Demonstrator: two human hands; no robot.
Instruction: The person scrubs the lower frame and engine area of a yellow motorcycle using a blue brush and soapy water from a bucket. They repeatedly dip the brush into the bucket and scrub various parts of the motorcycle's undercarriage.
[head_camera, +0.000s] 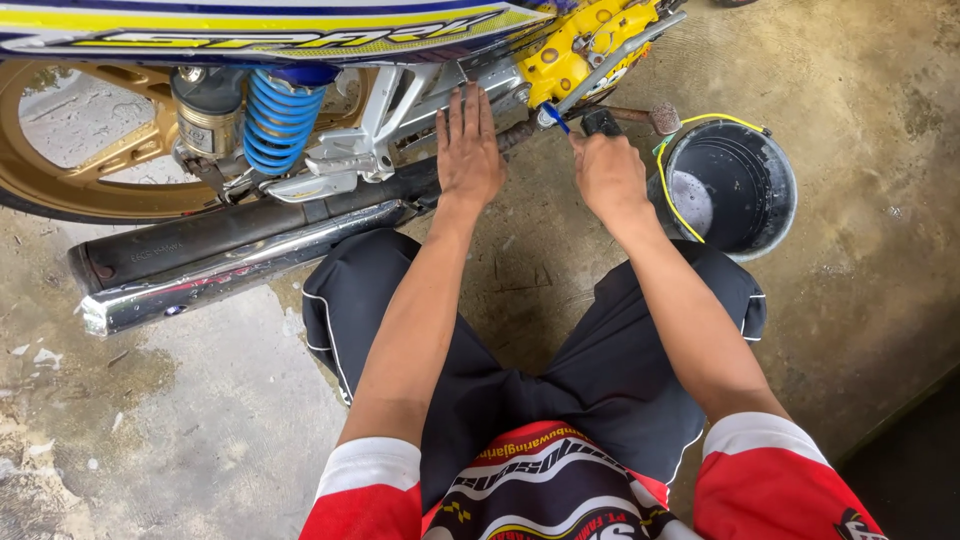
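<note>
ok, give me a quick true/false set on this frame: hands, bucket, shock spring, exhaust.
1. The left hand lies flat, fingers spread, on the motorcycle frame. True.
2. The right hand is empty. False: it grips a small dark tool with a blue tip held against the bike.
3. The coil spring on the shock is red. False: it is blue.
4. A dark bucket with sudsy water stands on the ground beside the right hand. True.
5. The exhaust pipe is painted yellow. False: it is chrome below and black above.
</note>
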